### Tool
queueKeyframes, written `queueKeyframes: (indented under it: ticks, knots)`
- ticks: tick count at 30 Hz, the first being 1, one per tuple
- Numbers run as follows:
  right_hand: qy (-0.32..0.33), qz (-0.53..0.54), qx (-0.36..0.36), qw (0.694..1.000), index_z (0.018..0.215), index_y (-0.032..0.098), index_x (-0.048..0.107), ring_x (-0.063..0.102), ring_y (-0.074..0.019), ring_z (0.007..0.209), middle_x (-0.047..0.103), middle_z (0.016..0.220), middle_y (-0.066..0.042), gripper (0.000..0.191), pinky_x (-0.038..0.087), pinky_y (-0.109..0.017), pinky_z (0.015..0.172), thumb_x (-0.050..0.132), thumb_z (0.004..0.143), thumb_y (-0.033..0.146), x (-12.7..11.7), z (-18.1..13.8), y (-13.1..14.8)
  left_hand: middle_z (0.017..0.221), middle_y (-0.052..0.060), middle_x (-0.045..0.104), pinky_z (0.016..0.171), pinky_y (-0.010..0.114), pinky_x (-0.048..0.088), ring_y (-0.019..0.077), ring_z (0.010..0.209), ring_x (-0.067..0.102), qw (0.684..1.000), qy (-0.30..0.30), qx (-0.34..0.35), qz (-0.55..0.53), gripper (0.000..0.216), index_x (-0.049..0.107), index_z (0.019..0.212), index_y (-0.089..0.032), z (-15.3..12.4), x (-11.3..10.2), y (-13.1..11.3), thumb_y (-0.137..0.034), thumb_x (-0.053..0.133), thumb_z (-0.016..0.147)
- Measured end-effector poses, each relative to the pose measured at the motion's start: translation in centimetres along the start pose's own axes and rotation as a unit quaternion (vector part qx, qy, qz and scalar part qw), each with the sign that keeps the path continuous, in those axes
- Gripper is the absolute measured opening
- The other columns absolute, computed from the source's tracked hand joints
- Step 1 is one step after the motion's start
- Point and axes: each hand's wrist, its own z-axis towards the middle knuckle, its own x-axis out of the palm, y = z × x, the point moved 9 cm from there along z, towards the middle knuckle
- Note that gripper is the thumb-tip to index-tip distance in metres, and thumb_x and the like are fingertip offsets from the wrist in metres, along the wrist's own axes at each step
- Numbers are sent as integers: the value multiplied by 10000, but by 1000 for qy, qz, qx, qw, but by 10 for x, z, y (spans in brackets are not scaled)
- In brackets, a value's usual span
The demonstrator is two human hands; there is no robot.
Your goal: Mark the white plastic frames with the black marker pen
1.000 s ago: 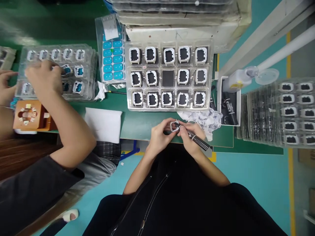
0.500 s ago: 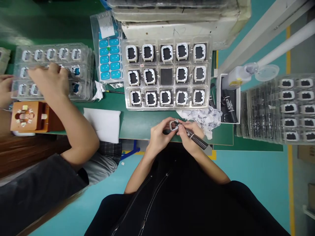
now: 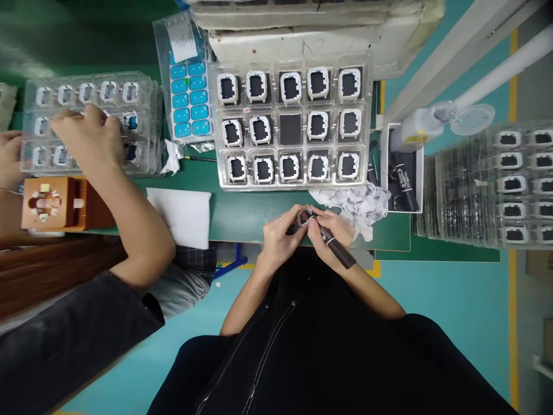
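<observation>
Between finger and thumb, my left hand (image 3: 280,235) grips a small white watch-case frame (image 3: 303,217) by its rim. My right hand (image 3: 330,233) is closed round a black marker pen (image 3: 340,251), whose tip end meets the frame; the exact contact spot is too small to make out. The pen's thick end slants down to the right. Both hands are close together over the table's front edge. Beyond them lies a clear plastic tray (image 3: 294,185) with rows of similar white frames; one pocket in its middle row shows only a dark pad (image 3: 290,129).
Crumpled white paper (image 3: 360,207) lies right of my hands, beside a white box (image 3: 400,207) holding a bottle (image 3: 417,131) and markers. Stacked trays (image 3: 458,190) stand far right. At left, a co-worker's hand (image 3: 88,135) is over another tray, behind an orange fixture (image 3: 47,203).
The marker has swung steeper, its thick end moving a little left and down, while my right hand turned with it. My left hand still holds the frame in nearly the same place.
</observation>
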Motion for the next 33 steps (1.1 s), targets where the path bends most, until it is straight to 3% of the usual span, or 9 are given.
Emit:
queueKeyframes:
  ticks: [5, 11, 17, 25, 33]
  knots:
    - [-6, 11, 98, 995, 961, 302, 684, 887, -234, 820, 789, 725, 34, 188, 783, -439, 872, 722, 1131, 374, -3, -2, -17, 1025, 17, 876, 900, 315, 744, 187, 851, 840, 999, 5, -21, -27, 240, 839, 1301, -280, 1, 1, 3, -311, 814, 1064]
    - [-1, -7, 4, 1000, 963, 302, 703, 926, -270, 942, 842, 830, 6, 139, 787, -421, 826, 742, 1093, 277, 0, 1, 2, 1018, 7, 867, 897, 293, 736, 169, 829, 820, 999, 3, -19, -32, 261, 843, 1310, -269, 1, 0, 5, -261, 791, 1055]
    - [-1, 4, 76, 997, 1002, 301, 694, 929, -271, 1000, 821, 774, 14, 128, 774, -417, 845, 712, 1127, 317, -3, 0, -7, 1021, 11, 880, 914, 292, 746, 172, 844, 834, 999, 8, -19, -36, 240, 853, 1294, -268, 2, 0, 5, -325, 825, 1062]
    - [4, 21, 62, 998, 983, 295, 691, 935, -292, 1059, 861, 833, 3, 133, 778, -442, 902, 735, 1105, 267, -2, 0, -6, 1134, 34, 915, 968, 315, 766, 202, 939, 895, 996, -1, -45, -72, 315, 855, 1331, -235, 2, 2, 12, -331, 869, 1031]
    - [0, 15, 60, 998, 1017, 308, 708, 933, -287, 1049, 862, 819, 12, 97, 780, -448, 922, 747, 1102, 283, -2, 0, -6, 1108, 19, 915, 926, 264, 757, 165, 892, 887, 997, -23, 5, -77, 301, 852, 1336, -233, 3, -2, 2, -243, 862, 1035]
